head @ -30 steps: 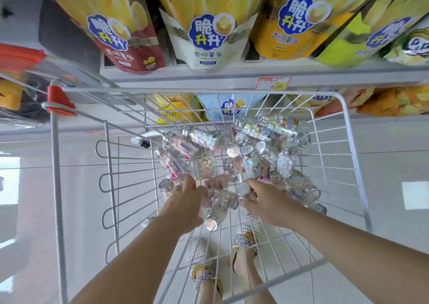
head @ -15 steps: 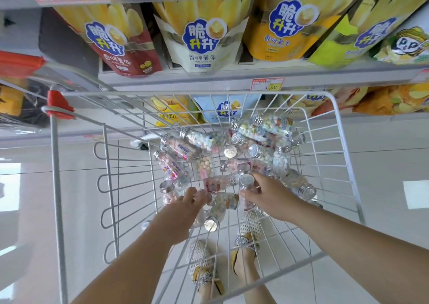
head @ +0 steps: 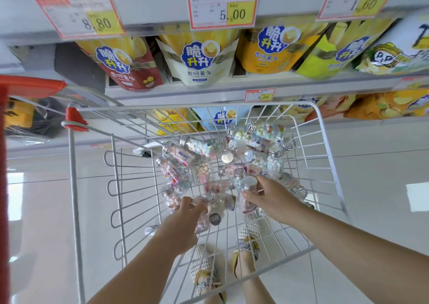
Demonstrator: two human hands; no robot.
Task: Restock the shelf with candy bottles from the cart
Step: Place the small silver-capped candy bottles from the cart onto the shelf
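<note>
Both hands are down in the white wire cart (head: 330, 155). The right hand (head: 270, 199) grips a clear silver-capped candy bottle (head: 248, 189), and the left hand (head: 185, 220) is curled round another bottle (head: 203, 223) from the pile.

I record both forearms (head: 139, 269) bare from the lower frame edge up to the left grip (head: 183, 222) and right grip (head: 274, 199). At lower centre I see white open-mesh shoes (head: 200, 262) with yellow patterned trim; ankles (head: 243, 265) bare.
</note>
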